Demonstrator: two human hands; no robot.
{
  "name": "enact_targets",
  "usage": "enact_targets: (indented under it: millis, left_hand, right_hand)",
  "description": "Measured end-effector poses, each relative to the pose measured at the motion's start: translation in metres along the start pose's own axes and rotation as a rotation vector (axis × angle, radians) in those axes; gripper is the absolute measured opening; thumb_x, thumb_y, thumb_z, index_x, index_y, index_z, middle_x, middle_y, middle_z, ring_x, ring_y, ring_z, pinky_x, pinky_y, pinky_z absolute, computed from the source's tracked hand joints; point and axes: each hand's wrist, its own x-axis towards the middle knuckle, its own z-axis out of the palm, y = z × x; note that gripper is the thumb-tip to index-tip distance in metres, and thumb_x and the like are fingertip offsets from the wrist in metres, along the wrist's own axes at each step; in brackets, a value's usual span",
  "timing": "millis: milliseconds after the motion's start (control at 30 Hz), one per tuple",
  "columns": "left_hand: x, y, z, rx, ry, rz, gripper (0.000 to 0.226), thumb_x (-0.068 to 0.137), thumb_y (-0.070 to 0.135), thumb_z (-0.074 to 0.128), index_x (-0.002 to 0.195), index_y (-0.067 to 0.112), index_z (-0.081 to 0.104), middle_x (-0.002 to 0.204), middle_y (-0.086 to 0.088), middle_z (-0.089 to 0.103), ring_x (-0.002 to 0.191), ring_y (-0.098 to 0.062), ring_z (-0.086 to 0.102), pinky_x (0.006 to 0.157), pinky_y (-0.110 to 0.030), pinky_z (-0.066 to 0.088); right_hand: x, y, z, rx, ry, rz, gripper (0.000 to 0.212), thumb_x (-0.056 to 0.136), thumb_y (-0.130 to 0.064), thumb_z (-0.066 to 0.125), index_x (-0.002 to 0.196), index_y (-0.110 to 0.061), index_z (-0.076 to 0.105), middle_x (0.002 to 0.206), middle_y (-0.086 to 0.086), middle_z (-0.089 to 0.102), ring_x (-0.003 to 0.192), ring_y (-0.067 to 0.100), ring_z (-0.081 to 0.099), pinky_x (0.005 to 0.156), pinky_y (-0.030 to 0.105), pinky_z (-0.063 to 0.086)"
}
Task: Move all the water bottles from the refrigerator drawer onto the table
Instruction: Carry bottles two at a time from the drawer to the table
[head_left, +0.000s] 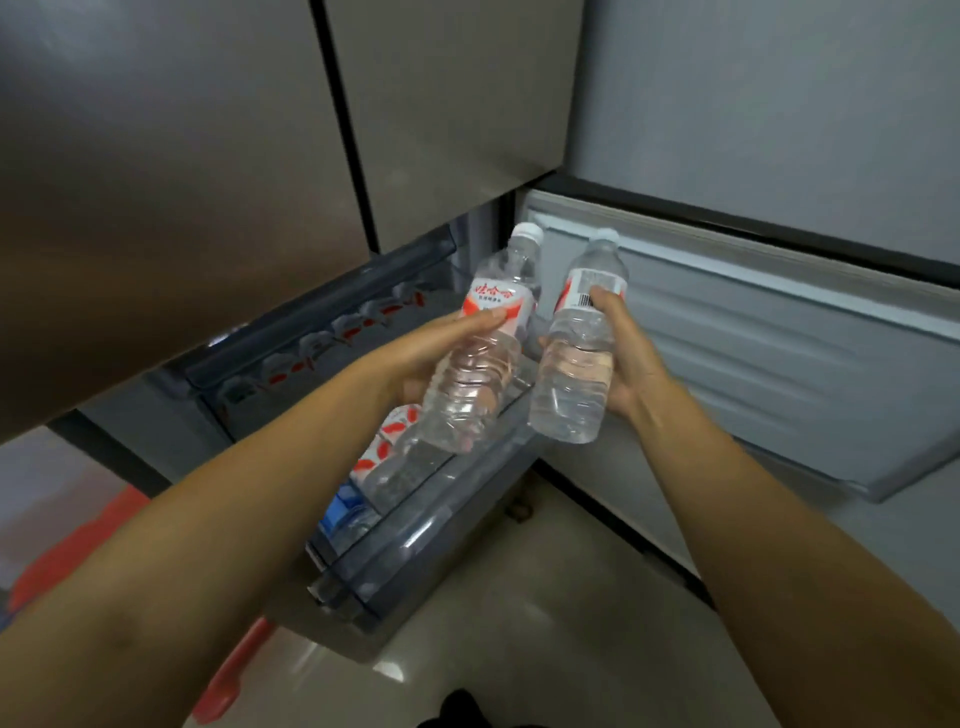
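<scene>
My left hand (415, 358) grips a clear water bottle (478, 374) with a red and white label and a white cap, held above the pulled-out refrigerator drawer (415, 551). My right hand (628, 358) grips a second, similar water bottle (576, 374), held just right of the first, over the drawer's right edge. Both bottles tilt with their caps away from me. Inside the drawer lie more bottles (387, 457) with red and white labels, and one with a blue label (345, 512), partly hidden under my left arm.
The open lower refrigerator door (753, 343) stands to the right of the drawer. Closed steel upper doors (182, 182) fill the top left. A red object (67, 551) lies on the floor at the left. Pale tiled floor (545, 623) lies below the drawer.
</scene>
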Motion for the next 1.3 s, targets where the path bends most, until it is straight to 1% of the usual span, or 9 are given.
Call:
enact_targets:
  millis: [200,300,367,433,600,800,933,1200,1300]
  left_hand:
    - [0.026,-0.023,0.082,0.085,-0.002,0.053,0.031,0.085,0.029,0.068,0.113,0.019,0.059,0.093,-0.005,0.071,0.082,-0.021,0.068,0.08,-0.037,0.055]
    - [0.041,-0.057,0.135,0.218,0.03,0.032,0.05,0.077,0.036,0.075,0.119,0.016,0.056,0.102,-0.006,0.071,0.09,-0.022,0.07,0.08,-0.039,0.057]
    - [0.047,-0.077,0.159,0.314,0.062,0.016,0.068,0.07,0.043,0.079,0.125,0.013,0.051,0.11,-0.005,0.069,0.091,-0.019,0.07,0.074,-0.03,0.059]
    - [0.051,-0.098,0.184,0.364,0.092,0.0,0.063,0.077,0.036,0.076,0.126,0.011,0.046,0.11,-0.002,0.065,0.085,-0.01,0.066,0.058,-0.018,0.054]
    - [0.059,-0.141,0.245,0.441,0.042,0.0,0.061,0.081,0.027,0.074,0.129,0.016,0.038,0.105,0.003,0.055,0.083,-0.004,0.055,0.061,-0.018,0.044]
    - [0.078,-0.173,0.317,0.573,-0.088,-0.022,0.064,0.074,0.037,0.077,0.125,0.022,0.04,0.114,-0.001,0.06,0.101,-0.022,0.062,0.085,-0.043,0.056]
    - [0.091,-0.188,0.368,0.704,-0.278,0.012,0.065,0.073,0.04,0.077,0.124,0.02,0.042,0.11,-0.001,0.063,0.093,-0.021,0.065,0.06,-0.029,0.053]
    - [0.121,-0.21,0.46,0.925,-0.573,0.033,0.065,0.079,0.038,0.074,0.129,0.019,0.036,0.113,0.0,0.058,0.097,-0.024,0.062,0.075,-0.035,0.054]
    - [0.138,-0.211,0.493,1.025,-0.694,0.085,0.069,0.078,0.04,0.073,0.131,0.019,0.034,0.114,-0.001,0.057,0.094,-0.023,0.06,0.081,-0.035,0.053]
  right_hand:
    - [-0.049,-0.016,-0.085,-0.625,0.309,-0.262,0.053,0.08,-0.036,0.071,0.123,-0.013,0.052,0.099,0.002,0.066,0.082,0.017,0.067,0.063,0.027,0.052]
    - [-0.08,-0.002,-0.142,-0.693,0.428,-0.29,0.05,0.081,-0.035,0.072,0.12,-0.019,0.045,0.095,-0.006,0.059,0.084,0.012,0.061,0.067,0.026,0.049]
    - [-0.093,0.008,-0.17,-0.744,0.473,-0.293,0.05,0.081,-0.034,0.073,0.118,-0.018,0.043,0.094,-0.006,0.058,0.085,0.013,0.061,0.069,0.027,0.049]
    - [-0.108,0.015,-0.198,-0.807,0.528,-0.274,0.051,0.081,-0.036,0.072,0.118,-0.017,0.042,0.097,-0.003,0.059,0.088,0.017,0.062,0.075,0.031,0.052]
    - [-0.153,0.032,-0.268,-0.911,0.712,-0.234,0.059,0.079,-0.045,0.071,0.122,-0.017,0.042,0.106,0.0,0.058,0.092,0.019,0.059,0.081,0.035,0.05]
    - [-0.213,0.044,-0.337,-0.912,0.932,-0.195,0.06,0.081,-0.039,0.071,0.125,-0.012,0.04,0.099,0.0,0.052,0.085,0.019,0.055,0.071,0.03,0.043]
    - [-0.248,0.051,-0.372,-0.843,1.081,-0.161,0.062,0.083,-0.043,0.069,0.128,-0.014,0.038,0.104,0.001,0.053,0.088,0.017,0.056,0.071,0.028,0.045]
    - [-0.298,0.059,-0.422,-0.647,1.397,-0.075,0.064,0.081,-0.05,0.067,0.129,-0.018,0.039,0.108,0.0,0.056,0.092,0.017,0.061,0.072,0.031,0.055]
    - [-0.308,0.058,-0.435,-0.515,1.538,-0.057,0.066,0.078,-0.053,0.068,0.128,-0.022,0.039,0.108,-0.001,0.059,0.091,0.017,0.063,0.078,0.039,0.058]
